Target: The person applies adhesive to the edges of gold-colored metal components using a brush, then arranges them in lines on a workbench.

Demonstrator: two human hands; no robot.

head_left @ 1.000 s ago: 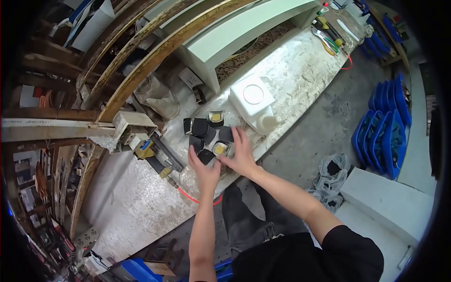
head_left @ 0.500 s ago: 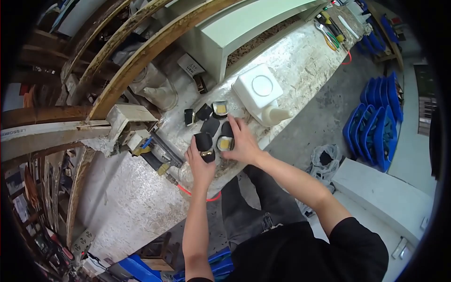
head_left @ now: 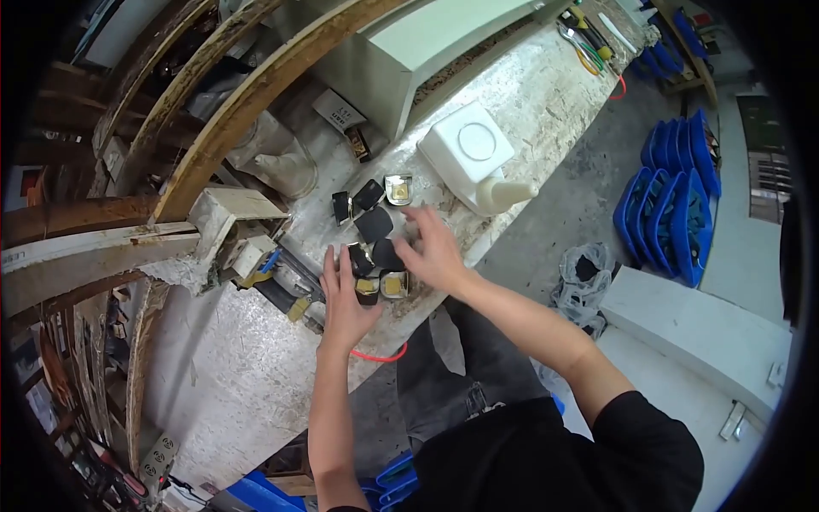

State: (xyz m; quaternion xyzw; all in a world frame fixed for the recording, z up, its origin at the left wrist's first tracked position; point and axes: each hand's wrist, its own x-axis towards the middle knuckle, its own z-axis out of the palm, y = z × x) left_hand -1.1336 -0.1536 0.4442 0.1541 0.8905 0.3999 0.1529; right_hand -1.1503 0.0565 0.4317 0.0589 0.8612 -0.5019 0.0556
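Observation:
Several small black rounded pieces with shiny metallic edges lie grouped on the worn workbench (head_left: 247, 367); some show a yellow square inside. My left hand (head_left: 341, 307) rests at the near left of the group, fingers stretched along a black piece (head_left: 359, 257) and the thumb by a yellow-centred piece (head_left: 367, 288). On the other side, my right hand (head_left: 437, 256) has its fingers apart, the thumb right at another black piece (head_left: 386, 254). Between the hands sits a second yellow-centred piece (head_left: 394, 284). Farther back are a flat black piece (head_left: 374, 224) and a metal-rimmed piece (head_left: 398, 189).
A white plastic bottle (head_left: 467, 149) with a spout lies beyond my right hand. Left of the group stands a clamp-like tool (head_left: 286, 294) near a red hose (head_left: 382, 355). Wooden beams (head_left: 256, 94) cross the left side. Blue bins (head_left: 682, 213) stand at the right.
My left hand has lowered and spread from the black pieces it was around, which now sit side by side. My right hand has shifted slightly, its thumb now at a black piece.

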